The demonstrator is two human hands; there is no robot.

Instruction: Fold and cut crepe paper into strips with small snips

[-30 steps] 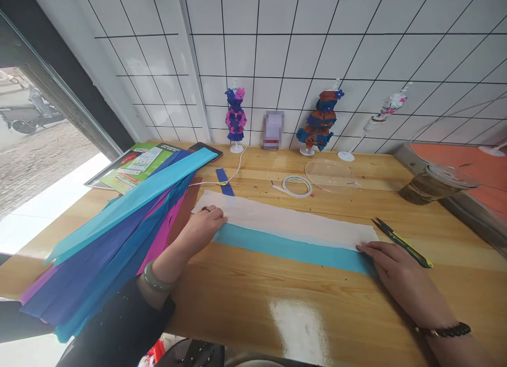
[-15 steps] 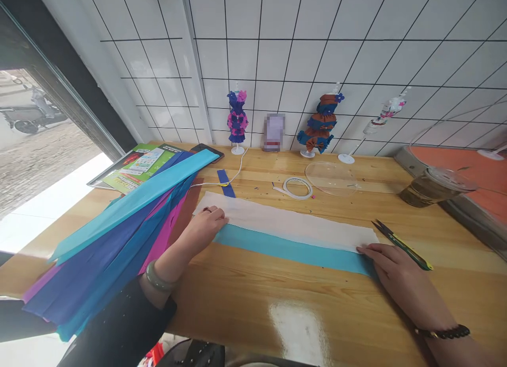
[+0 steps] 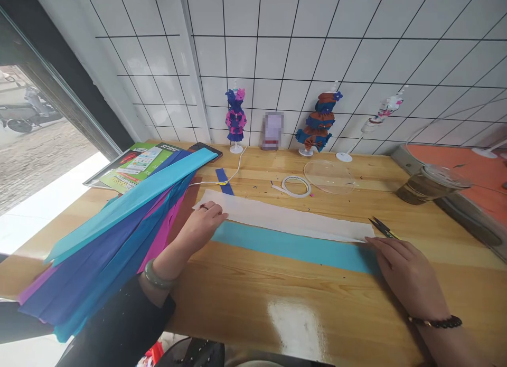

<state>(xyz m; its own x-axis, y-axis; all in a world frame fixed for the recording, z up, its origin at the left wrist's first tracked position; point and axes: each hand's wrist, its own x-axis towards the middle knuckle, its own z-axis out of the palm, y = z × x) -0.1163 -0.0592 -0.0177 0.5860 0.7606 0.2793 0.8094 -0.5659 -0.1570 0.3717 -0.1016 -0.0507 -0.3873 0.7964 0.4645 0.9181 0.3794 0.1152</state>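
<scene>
Under both hands (image 3: 202, 224): paper strips (image 3: 289, 232).

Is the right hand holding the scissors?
No, the right hand lies flat on the blue strip; the scissors lie on the table beside it.

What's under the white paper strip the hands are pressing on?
A turquoise paper strip lies under the white paper strip, its near edge showing. How far it runs beneath the white is hidden. Left hand and right hand press the ends.
</scene>
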